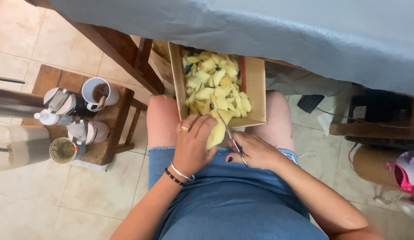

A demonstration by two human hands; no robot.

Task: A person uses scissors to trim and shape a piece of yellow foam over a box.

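the person sits with a cardboard box (256,84) resting on bare knees, its far end tucked under the edge of a table draped in a grey-blue cloth (260,31). the box is open at the top and holds a loose heap of pale yellow cut pieces (216,82), piled against its left wall and reaching most of the way across; a strip of bare cardboard shows along the right side.

the left hand (193,142) is curled over a larger yellow piece (217,131) at the near rim of the box, fingers pressed on top of it and thumb beneath, pinching it. a gold ring sits on one finger, and a silver bangle and a dark beaded bracelet circle the wrist. the right hand (256,151) is closed around the handles of a pair of scissors (229,133), whose thin blades run up and left over the held piece toward the heap in the box.

to the left stands a small wooden stool (113,133) on the tiled floor. on it are a white mug (98,91) with dark liquid and a spoon in it, a cup (63,150) holding greenish contents, a white squeeze bottle lying on its side, and two white lidded containers whose insides cannot be seen.
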